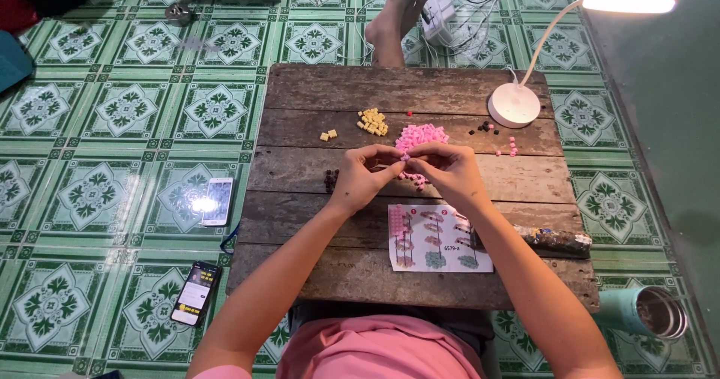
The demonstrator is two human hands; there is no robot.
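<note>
A tiny pink brick piece [405, 156] is pinched between the fingers of the left hand [364, 178] and the right hand [448, 170], above the desk [300, 124]. The pink brick pile [420, 135] is kept close, so bricks are easily reached. The instruction sheet [439, 238] is laid nearby for looking.

The single head-worn view looks steeply down from above the seated person, facing forward across the low wooden table [420, 274] that fills the middle of the frame, near enough to show both forearms whole, with green patterned floor tiles [112, 124] filling the left side.
</note>
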